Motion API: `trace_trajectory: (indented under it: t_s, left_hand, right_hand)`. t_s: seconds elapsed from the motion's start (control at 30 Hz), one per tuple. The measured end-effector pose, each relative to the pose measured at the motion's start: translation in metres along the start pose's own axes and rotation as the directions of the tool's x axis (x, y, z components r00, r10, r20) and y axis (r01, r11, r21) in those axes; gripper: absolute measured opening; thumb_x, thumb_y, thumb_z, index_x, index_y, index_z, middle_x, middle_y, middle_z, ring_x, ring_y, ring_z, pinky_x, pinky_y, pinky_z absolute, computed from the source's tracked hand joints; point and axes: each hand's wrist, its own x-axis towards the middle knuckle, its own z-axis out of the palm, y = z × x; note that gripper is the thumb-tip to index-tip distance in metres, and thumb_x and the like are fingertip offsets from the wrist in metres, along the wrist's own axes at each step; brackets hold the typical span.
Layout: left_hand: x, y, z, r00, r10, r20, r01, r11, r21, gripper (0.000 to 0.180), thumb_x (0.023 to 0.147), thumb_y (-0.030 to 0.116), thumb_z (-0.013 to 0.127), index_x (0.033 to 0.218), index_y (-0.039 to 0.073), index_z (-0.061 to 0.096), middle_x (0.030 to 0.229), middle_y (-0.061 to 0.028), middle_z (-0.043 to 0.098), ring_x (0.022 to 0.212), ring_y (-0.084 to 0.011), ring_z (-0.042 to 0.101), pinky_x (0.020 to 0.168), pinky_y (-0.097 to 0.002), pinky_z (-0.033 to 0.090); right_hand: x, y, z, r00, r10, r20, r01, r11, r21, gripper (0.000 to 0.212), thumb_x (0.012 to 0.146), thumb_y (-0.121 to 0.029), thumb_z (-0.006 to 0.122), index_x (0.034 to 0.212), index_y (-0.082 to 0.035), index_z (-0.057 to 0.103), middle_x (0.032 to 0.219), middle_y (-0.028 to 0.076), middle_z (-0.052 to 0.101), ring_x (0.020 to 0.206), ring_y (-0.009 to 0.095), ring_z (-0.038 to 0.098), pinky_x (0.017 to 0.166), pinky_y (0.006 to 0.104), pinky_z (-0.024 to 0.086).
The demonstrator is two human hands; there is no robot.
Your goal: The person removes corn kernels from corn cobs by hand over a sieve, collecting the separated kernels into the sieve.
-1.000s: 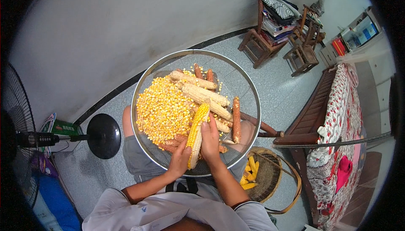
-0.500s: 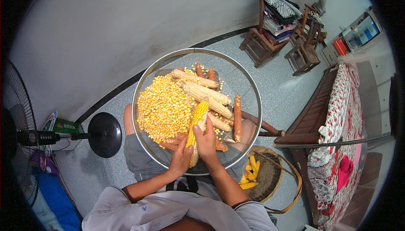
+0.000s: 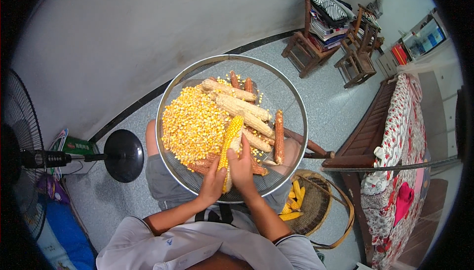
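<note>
While the round wire-mesh sieve with a metal rim [image 3: 170,107] rests on the person's lap at the centre of the frame, both hands close on one yellow corn cob still carrying kernels [image 3: 230,144]. The left hand [image 3: 212,183] wraps the cob's lower end from the left, fingers curled around it. The right hand [image 3: 242,169] grips the same cob from the right, just above the left hand, thumb laid against the kernels; the two hands touch. The cob is tilted, its tip pointing to the upper middle of the sieve.

A heap of loose yellow corn kernels [image 3: 192,124] fills the left half of the sieve. Pale stripped cobs [image 3: 247,109] lie slantwise in the upper right half of the mesh. A reddish-brown bare cob [image 3: 279,136] lies near the right rim, nearly upright in the picture; other reddish ones lie by the top and under the hands.

Lower right of the sieve, on the grey floor, a woven straw basket with a long strap [image 3: 316,206] holds several whole yellow cobs [image 3: 294,196]. At the left edge of the frame a black standing fan [image 3: 29,159] shows, with its round black base [image 3: 123,154] just left of the sieve. Upper right: wooden chairs stacked with folded cloth [image 3: 321,23]. Right edge: a dark wooden bench with floral cloth [image 3: 395,136].
</note>
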Motion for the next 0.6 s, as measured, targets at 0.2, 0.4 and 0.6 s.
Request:
trace_trajectory:
  t_s: [0.2,0.4,0.6]
  left_hand:
    - [0.000,0.007,-0.002,1.000,-0.004,0.022,0.003,1.000,0.022,0.048,0.099,0.024,0.039,0.136,-0.005,0.034,0.126,-0.0244,0.051,0.119,-0.0302,0.049,0.099,-0.0349,0.037]
    - [-0.001,0.012,-0.001,1.000,-0.014,0.014,0.015,0.996,-0.087,0.047,0.099,0.021,0.036,0.136,-0.007,0.035,0.125,-0.0198,0.051,0.116,-0.0242,0.049,0.098,-0.0322,0.037]
    - [0.003,0.019,-0.001,0.996,-0.088,-0.012,0.084,0.982,-0.168,0.046,0.097,0.021,0.041,0.134,-0.007,0.039,0.121,-0.0155,0.054,0.110,-0.0189,0.051,0.096,-0.0310,0.039]
  right_hand:
    - [-0.005,0.004,-0.001,0.999,0.008,0.046,-0.003,0.995,-0.101,0.059,0.095,-0.013,0.047,0.143,0.007,0.020,0.131,0.023,0.044,0.117,0.026,0.047,0.098,0.0328,0.038]
    - [-0.006,0.006,-0.004,0.993,-0.115,0.018,0.116,0.976,-0.186,0.054,0.096,-0.013,0.040,0.142,0.010,0.021,0.131,0.022,0.046,0.116,0.025,0.049,0.098,0.0325,0.038]
    - [0.000,0.019,-0.018,1.000,0.024,-0.006,-0.025,0.992,-0.127,0.049,0.099,-0.014,0.037,0.139,0.011,0.027,0.132,0.020,0.046,0.116,0.024,0.049,0.097,0.0321,0.039]
